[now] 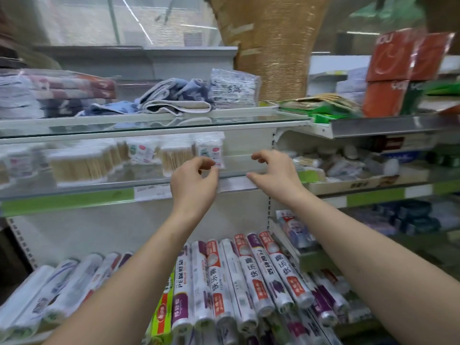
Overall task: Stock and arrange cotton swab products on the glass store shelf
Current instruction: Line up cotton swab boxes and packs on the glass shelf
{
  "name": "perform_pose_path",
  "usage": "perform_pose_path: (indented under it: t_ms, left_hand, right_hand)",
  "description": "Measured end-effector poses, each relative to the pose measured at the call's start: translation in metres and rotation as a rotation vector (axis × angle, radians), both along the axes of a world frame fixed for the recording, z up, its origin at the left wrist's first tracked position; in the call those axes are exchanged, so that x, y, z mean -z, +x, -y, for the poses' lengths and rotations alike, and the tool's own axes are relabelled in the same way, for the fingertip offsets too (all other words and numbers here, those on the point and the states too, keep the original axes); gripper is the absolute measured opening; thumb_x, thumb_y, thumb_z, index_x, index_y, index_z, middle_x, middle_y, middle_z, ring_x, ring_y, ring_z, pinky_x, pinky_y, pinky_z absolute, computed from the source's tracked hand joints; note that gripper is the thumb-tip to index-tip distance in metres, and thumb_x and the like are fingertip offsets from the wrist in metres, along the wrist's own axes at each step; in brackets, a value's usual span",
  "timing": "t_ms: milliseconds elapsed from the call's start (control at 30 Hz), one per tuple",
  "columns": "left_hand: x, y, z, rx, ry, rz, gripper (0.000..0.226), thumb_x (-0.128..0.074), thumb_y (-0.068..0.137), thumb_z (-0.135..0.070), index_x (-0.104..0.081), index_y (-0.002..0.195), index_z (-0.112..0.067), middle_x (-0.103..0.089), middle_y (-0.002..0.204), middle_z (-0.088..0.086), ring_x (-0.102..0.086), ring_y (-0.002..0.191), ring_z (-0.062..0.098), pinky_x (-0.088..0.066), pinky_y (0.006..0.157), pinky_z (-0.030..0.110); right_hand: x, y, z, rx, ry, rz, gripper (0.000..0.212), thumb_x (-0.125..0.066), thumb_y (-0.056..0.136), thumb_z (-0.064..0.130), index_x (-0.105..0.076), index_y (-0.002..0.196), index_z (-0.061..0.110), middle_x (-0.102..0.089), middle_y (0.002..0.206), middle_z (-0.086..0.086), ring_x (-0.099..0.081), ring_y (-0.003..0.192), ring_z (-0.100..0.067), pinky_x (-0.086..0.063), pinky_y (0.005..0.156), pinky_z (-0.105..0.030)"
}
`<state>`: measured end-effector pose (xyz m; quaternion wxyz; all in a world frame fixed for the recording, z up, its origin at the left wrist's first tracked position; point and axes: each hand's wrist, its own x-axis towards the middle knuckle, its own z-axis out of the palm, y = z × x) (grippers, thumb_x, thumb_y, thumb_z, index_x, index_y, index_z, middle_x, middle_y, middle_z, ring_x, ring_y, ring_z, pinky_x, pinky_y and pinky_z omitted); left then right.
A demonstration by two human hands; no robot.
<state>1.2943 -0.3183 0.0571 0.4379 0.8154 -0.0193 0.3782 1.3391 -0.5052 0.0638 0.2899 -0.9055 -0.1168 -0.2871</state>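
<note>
— What did the glass shelf (231, 173) hold?
— Clear cotton swab packs (174, 155) in a row along its left and middle part, pale sticks showing through, some with white printed labels.
— And the hands?
— The left hand (193, 181) hovered by the rightmost pack (210, 151), fingers loosely curled, holding nothing. The right hand (275, 174) was near the shelf's front edge, fingers relaxed and empty.
— Below?
— Wrapped rolls (249, 280) lay on the lower shelf.

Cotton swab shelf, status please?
Both hands, left hand and right hand, empty at glass shelf. Swab packs lined up. Nothing blocking.
</note>
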Motion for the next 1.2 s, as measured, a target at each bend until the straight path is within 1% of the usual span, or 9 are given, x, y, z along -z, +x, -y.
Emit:
perform_pose_path:
  t_ms: [233,467,600,700,833,933,1000,1133,1200]
  left_hand:
    - [0.009,0.003,0.053,0.091,0.052,0.011,0.015,-0.068,0.092,-0.027,-0.076,0.103,-0.020,-0.075,0.103,-0.005,-0.065,0.102,0.017,-0.051,0.093,0.037]
    - [0.008,0.027,0.124,0.079,0.176,0.037,0.018,-0.068,0.092,-0.028,-0.076,0.106,-0.021,-0.074,0.108,-0.006,-0.062,0.109,0.020,-0.041,0.090,0.028]
    - [-0.002,0.049,0.168,0.081,0.293,0.042,0.022,-0.067,0.092,-0.030,-0.075,0.112,-0.022,-0.073,0.114,-0.003,-0.059,0.113,0.023,-0.038,0.092,0.029]
    - [-0.011,0.070,0.202,0.097,0.470,-0.038,0.029,-0.065,0.091,-0.032,-0.071,0.119,-0.024,-0.069,0.120,0.001,-0.054,0.115,0.026,-0.040,0.093,0.033]
    - [-0.021,0.100,0.245,0.112,0.682,-0.277,0.038,-0.067,0.082,-0.035,-0.070,0.118,-0.026,-0.067,0.122,0.007,-0.059,0.113,0.033,-0.053,0.088,0.037]
    - [-0.024,0.126,0.263,0.103,0.824,-0.445,0.041,-0.062,0.073,-0.039,-0.067,0.113,-0.030,-0.068,0.117,0.006,-0.064,0.104,0.031,-0.057,0.085,0.036]
    - [-0.023,0.143,0.269,0.100,0.892,-0.510,0.042,-0.059,0.073,-0.040,-0.066,0.113,-0.030,-0.068,0.118,0.004,-0.065,0.102,0.028,-0.057,0.082,0.033]
    - [-0.023,0.158,0.282,0.136,0.921,-0.514,0.033,-0.057,0.091,-0.036,-0.065,0.120,-0.023,-0.068,0.121,0.007,-0.064,0.110,0.029,-0.047,0.078,0.030]
    - [-0.021,0.162,0.285,0.114,0.897,-0.470,0.029,-0.058,0.091,-0.034,-0.066,0.115,-0.022,-0.068,0.120,0.009,-0.064,0.110,0.031,-0.050,0.080,0.032]
  right_hand:
    - [0.008,-0.004,0.055,0.106,-0.066,0.031,0.040,-0.072,0.081,0.036,-0.066,0.119,0.026,-0.066,0.117,-0.001,-0.057,0.112,-0.025,-0.046,0.095,-0.037]
    - [0.005,0.020,0.130,0.159,-0.028,-0.080,0.040,-0.062,0.082,0.029,-0.064,0.122,0.031,-0.069,0.114,-0.004,-0.061,0.110,-0.030,-0.052,0.091,-0.040]
    - [0.000,0.039,0.181,0.189,-0.101,-0.177,0.043,-0.060,0.081,0.040,-0.066,0.120,0.027,-0.070,0.116,-0.009,-0.063,0.108,-0.035,-0.052,0.085,-0.034]
    - [-0.003,0.060,0.210,0.252,-0.240,-0.249,0.042,-0.053,0.084,0.038,-0.062,0.122,0.026,-0.064,0.126,-0.010,-0.058,0.114,-0.035,-0.051,0.090,-0.035]
    - [0.003,0.086,0.238,0.239,-0.253,-0.196,0.041,-0.062,0.085,0.030,-0.059,0.127,0.027,-0.055,0.134,-0.010,-0.053,0.120,-0.033,-0.050,0.096,-0.044]
    - [0.010,0.104,0.252,0.251,-0.277,-0.174,0.056,-0.064,0.088,0.022,-0.045,0.140,0.030,-0.042,0.142,-0.012,-0.045,0.126,-0.037,-0.048,0.097,-0.047]
    - [0.009,0.114,0.259,0.251,-0.272,-0.190,0.065,-0.064,0.087,0.018,-0.038,0.144,0.032,-0.038,0.144,-0.013,-0.042,0.128,-0.039,-0.049,0.093,-0.046]
    - [0.011,0.126,0.269,0.215,-0.212,-0.196,0.059,-0.062,0.086,0.014,-0.045,0.141,0.027,-0.058,0.131,-0.013,-0.054,0.119,-0.037,-0.052,0.090,-0.042]
    - [0.012,0.125,0.271,0.208,-0.170,-0.188,0.051,-0.062,0.085,0.015,-0.054,0.134,0.025,-0.064,0.126,-0.011,-0.058,0.115,-0.035,-0.052,0.093,-0.043]
